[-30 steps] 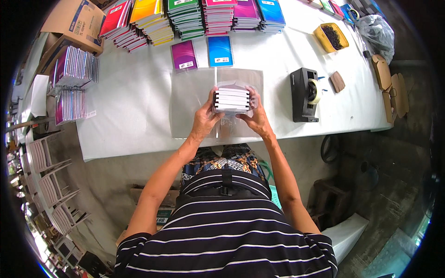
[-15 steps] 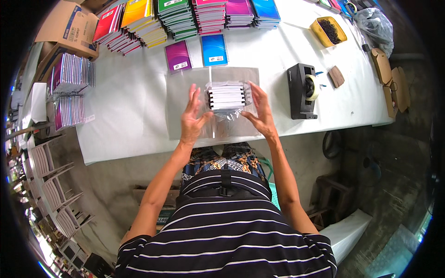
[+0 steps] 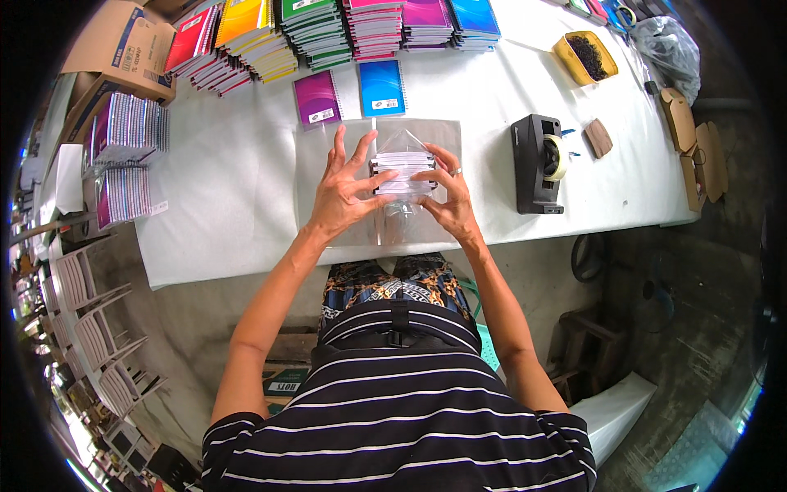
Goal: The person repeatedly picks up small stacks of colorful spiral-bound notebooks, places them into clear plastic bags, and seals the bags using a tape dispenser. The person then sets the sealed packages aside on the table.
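Note:
In front of me a small stack of notebooks, white page edges facing up, stands in clear plastic film with a loose point of film at its far side. My left hand has its thumb and index finger on the stack's near left part, while its other fingers stretch away. From the right side, the fingers and thumb of my right hand close around the wrapped stack. Fingers hide part of the film. Beneath lie flat clear plastic sheets.
A purple notebook and a blue notebook lie beyond the sheets, before tall colourful notebook piles. To the right are a black tape dispenser, a brown block and a yellow tub. A cardboard box stands far left.
Both hands have come in from beside the stack and now touch it. The film's sides are drawn in, and a point of film rises at the far side.

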`<state>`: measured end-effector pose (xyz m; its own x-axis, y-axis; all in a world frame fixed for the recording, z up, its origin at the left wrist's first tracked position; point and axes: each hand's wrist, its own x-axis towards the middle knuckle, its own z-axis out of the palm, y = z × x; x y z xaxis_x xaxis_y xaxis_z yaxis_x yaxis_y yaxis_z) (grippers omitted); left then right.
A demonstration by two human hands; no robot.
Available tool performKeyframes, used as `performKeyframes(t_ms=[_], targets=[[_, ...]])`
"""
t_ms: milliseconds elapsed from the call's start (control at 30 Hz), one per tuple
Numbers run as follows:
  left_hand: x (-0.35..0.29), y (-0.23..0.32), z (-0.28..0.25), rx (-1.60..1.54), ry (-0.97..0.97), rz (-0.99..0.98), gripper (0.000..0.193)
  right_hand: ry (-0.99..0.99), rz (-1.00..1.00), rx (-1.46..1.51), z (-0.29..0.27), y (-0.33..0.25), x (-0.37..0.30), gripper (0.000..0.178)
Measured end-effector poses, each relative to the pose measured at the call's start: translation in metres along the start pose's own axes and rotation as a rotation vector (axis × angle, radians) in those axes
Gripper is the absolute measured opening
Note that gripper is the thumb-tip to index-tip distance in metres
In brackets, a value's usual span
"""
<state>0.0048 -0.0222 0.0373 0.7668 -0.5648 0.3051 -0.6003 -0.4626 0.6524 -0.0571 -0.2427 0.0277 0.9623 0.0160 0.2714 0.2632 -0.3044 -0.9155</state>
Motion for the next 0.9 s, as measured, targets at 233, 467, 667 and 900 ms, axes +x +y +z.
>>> performKeyframes(t_ms=[233,467,667,900], targets=[[0.025,-0.002,-0.020,0.090,-0.162,0.051,0.026,-0.029,0.095,-0.058,-0.009,-0.018,0.019,0.016],[0.041,-0.019,-0.012,-0.260,-0.089,0.046,0.037,-0.072,0.051,-0.190,-0.019,-0.012,0.038,0.018],[0.049,-0.033,-0.007,-0.677,-0.321,-0.355,0.048,-0.036,0.398,0.124,-0.021,-0.019,0.052,0.024],[0.073,-0.045,-0.016,-0.942,-0.745,-0.475,0.042,-0.131,0.575,0.324,-0.024,-0.014,0.056,0.016]])
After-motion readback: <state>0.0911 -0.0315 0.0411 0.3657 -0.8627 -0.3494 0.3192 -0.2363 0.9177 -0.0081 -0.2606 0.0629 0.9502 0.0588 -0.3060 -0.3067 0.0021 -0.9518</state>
